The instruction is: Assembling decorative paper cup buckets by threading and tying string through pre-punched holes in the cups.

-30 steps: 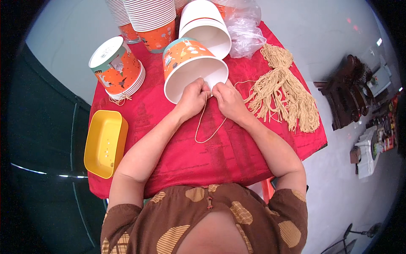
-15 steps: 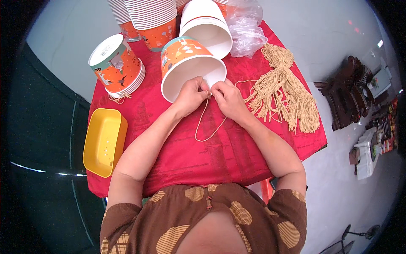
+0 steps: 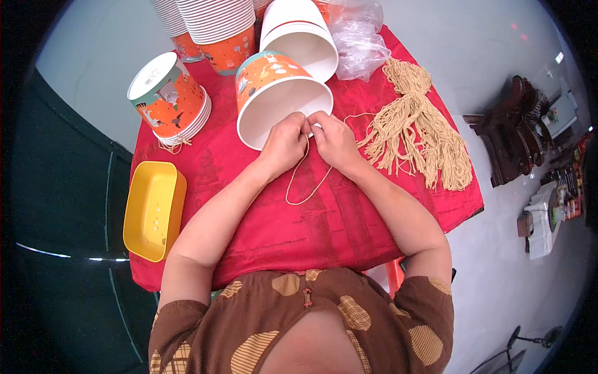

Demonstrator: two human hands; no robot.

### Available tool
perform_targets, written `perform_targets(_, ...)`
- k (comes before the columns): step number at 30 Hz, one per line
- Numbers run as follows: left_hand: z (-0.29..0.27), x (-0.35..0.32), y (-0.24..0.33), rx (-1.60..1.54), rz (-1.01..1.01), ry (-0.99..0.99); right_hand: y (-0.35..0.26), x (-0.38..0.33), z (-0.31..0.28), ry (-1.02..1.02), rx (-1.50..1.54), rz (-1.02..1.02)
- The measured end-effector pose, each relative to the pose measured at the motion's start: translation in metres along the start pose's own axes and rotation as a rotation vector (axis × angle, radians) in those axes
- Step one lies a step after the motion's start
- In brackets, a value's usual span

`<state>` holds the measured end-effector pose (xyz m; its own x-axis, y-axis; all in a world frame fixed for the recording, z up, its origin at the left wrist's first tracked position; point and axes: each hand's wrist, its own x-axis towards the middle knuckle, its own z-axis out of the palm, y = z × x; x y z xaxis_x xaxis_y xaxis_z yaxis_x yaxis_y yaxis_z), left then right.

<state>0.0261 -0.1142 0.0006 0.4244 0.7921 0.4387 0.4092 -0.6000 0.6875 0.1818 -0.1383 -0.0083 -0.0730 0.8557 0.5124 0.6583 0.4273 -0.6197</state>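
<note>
An orange paper bucket with a white inside [image 3: 268, 112] lies on its side, its mouth toward me. Right at its rim my left hand [image 3: 285, 140] and my right hand [image 3: 333, 140] meet, fingers pinched together on a tan string [image 3: 301, 203]. A loop of that string hangs below them onto the cloth, and another length runs right toward a bundle of tan strings [image 3: 414, 124]. The fingertips hide the exact spot where the string is gripped. Both hands are closed.
A red cloth [image 3: 336, 230] covers the table. Left stand a yellow tub [image 3: 152, 212] and upside-down orange buckets [image 3: 168, 100] with string at their rim. Behind are tall bucket stacks [image 3: 218, 31], white-mouthed buckets lying down [image 3: 305, 50] and a clear plastic bag [image 3: 358, 50].
My hands have drawn closer together, with the fingertips now touching and more tightly curled. The string loop still hangs below, and the bucket has stayed nearly in place.
</note>
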Motion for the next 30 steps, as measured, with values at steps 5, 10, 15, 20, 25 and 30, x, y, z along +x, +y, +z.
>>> perform_targets(5,0.003,0.003,0.002,0.087,0.156,0.027,0.002,0.001,0.000,-0.017,-0.040,0.029)
perform_targets(10,0.005,0.003,0.001,0.215,0.225,0.076,0.002,0.001,0.002,-0.009,-0.062,0.022)
perform_targets(15,0.005,-0.001,0.002,0.324,0.201,0.077,0.001,0.000,0.001,-0.007,-0.027,0.023)
perform_targets(20,0.005,-0.001,0.003,0.392,0.137,0.071,0.003,0.000,0.001,-0.029,-0.024,0.030)
perform_targets(25,0.003,-0.002,0.004,0.348,0.087,0.070,0.003,0.002,-0.001,-0.053,0.058,0.025)
perform_targets(30,-0.002,-0.003,0.006,0.305,0.096,0.037,0.017,0.006,-0.004,-0.191,0.127,0.009)
